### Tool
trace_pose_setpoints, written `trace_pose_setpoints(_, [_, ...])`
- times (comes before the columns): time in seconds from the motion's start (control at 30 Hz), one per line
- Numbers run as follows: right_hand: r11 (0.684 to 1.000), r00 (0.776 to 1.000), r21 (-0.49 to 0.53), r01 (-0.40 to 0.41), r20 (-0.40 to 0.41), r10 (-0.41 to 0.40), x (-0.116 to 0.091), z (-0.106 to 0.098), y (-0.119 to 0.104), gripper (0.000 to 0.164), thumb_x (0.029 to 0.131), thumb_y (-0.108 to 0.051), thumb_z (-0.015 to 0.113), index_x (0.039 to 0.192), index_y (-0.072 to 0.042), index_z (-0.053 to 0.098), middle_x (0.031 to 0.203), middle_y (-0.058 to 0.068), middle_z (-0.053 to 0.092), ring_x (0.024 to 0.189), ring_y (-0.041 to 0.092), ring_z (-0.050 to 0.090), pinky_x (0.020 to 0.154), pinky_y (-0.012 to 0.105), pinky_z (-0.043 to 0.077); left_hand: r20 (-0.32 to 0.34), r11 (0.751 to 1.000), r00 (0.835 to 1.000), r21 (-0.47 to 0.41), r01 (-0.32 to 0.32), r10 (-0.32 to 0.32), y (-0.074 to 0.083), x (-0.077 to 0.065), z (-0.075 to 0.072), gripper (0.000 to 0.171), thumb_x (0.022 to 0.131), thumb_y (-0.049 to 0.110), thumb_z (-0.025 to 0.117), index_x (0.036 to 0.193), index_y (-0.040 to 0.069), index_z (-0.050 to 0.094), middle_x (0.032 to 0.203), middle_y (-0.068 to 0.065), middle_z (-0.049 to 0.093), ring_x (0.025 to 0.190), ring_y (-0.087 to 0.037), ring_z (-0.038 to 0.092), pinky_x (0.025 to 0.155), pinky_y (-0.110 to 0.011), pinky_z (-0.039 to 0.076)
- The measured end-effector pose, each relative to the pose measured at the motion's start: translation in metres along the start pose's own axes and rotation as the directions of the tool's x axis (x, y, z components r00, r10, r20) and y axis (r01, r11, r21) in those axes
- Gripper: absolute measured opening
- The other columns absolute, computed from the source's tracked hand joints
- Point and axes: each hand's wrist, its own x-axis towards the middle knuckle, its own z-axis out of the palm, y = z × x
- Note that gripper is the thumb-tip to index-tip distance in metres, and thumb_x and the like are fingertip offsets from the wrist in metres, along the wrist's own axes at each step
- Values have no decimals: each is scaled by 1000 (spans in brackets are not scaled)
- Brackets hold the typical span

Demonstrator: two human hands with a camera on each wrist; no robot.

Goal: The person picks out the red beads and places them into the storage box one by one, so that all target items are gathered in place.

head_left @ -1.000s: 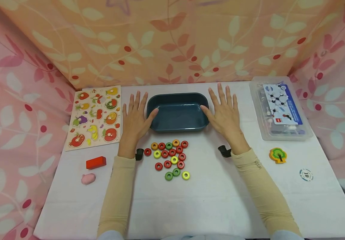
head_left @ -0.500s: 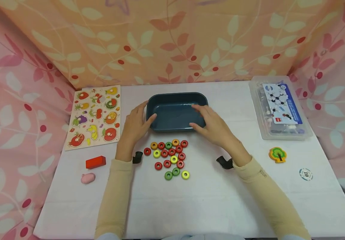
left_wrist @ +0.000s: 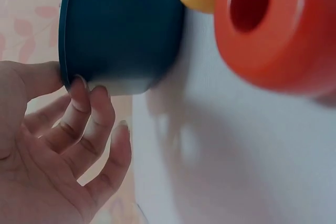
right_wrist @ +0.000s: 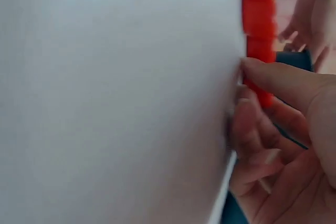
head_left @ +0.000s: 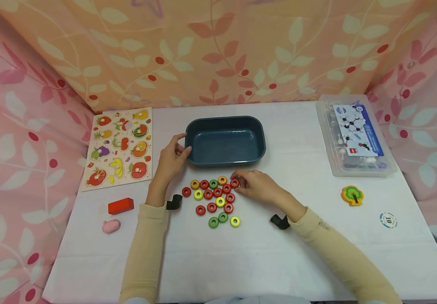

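Note:
A dark blue rectangular dish stands at the back middle of the table. At its left end my left hand pinches the rim, thumb and fingers on either side of the wall. In front of the dish lie several beads with holes, in red, green, yellow and orange. My right hand has its thumb and forefinger around a red bead at the group's back right corner. The right wrist view shows that red bead between the fingers, partly hidden, in line with other red beads.
A fruit puzzle board lies at the left, with a red block and a pink pig-like figure before it. To the right are a clear plastic case, a tree piece and a round chip.
Both hands were spread flat beside the dish. The left hand has closed on its left rim. The right hand has come over the dish, then down toward me to the red bead.

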Motion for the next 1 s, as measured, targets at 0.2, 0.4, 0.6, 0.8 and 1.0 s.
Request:
trace_pose_setpoints(0.2, [999,998,10,32,-54,-32,4,-1,0,25,88,-25,79,110,-18,68,73,-10,59,66,7,53,62,28,45,-7,999,1000,-31,14,-15,1,-1,-1,46,100,21,63,145,16,52,86,-10,59,75,-22,53,65,-29,44])
trace_pose_setpoints(0.4, [986,979,93,136,-166,-119,10,-20,-7,28,83,-30,83,105,-17,74,71,-10,61,62,6,53,58,25,45,-14,998,999,-57,34,-35,1,-1,3,44,100,21,63,144,18,53,86,-10,58,74,-22,53,65,-27,43])
trace_pose_setpoints(0.6, [979,898,83,186,-418,-136,33,-37,-8,30,82,-29,84,103,-10,74,79,-2,65,73,16,60,65,34,50,-28,995,998,-87,45,-48,-2,-1,6,42,101,20,62,142,20,53,86,-9,58,74,-22,54,65,-26,43])
trace_pose_setpoints(0.8, [994,928,111,-16,-369,56,67,-38,-3,30,86,-27,81,110,-13,71,92,1,64,85,18,57,73,35,47,-51,984,995,-159,75,-84,-4,-1,10,40,100,18,62,140,22,55,83,-9,57,69,-20,56,61,-22,43])
trace_pose_setpoints(1.0, [984,966,88,-152,-199,167,100,-30,-10,29,89,-24,77,115,-14,69,82,1,62,69,18,56,59,32,42,-54,968,988,-214,129,-143,-3,-1,12,39,100,19,62,139,25,57,83,-8,58,68,-27,60,59,-20,44])
